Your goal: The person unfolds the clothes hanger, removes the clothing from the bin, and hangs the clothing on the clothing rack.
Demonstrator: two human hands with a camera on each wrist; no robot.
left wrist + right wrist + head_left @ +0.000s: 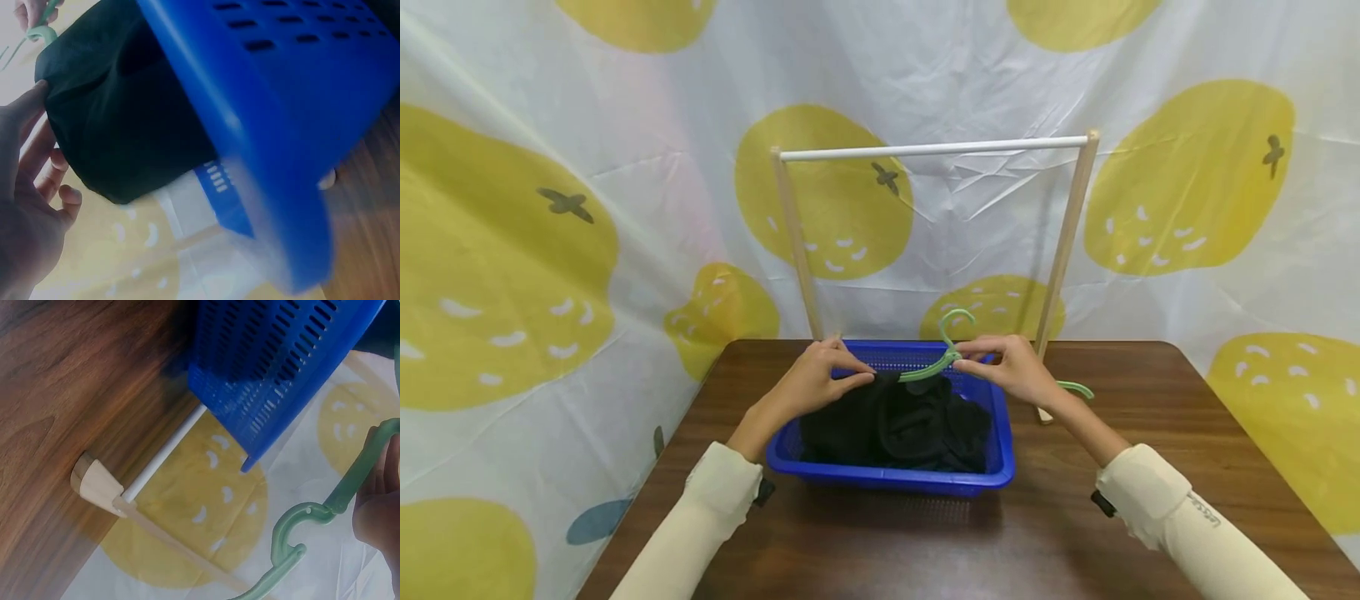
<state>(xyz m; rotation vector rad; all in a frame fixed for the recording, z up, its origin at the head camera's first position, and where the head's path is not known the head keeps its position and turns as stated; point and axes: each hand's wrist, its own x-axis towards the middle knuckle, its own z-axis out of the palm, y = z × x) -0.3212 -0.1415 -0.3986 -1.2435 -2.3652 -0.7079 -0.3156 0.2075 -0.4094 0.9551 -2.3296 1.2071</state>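
Observation:
In the head view my left hand [823, 377] pinches the edge of a black garment [917, 421] between thumb and fingers. The garment's kind cannot be told; most of it lies bunched in a blue plastic basket [887, 477]. My right hand [1013, 367] pinches a light green clothes hanger [928, 369] just below its hook. The hanger's left end disappears at the garment's edge by my left fingertips; the left wrist view also shows the black cloth [119, 106] lifted there. The hanger's hook [281, 531] shows in the right wrist view.
Behind the basket stands a rack with a white bar [936, 150] and wooden posts [1067, 242]. Part of another green hanger [1077, 388] shows beyond my right forearm. The brown wooden table [1150, 442] meets a lemon-patterned curtain [647, 250] at the back.

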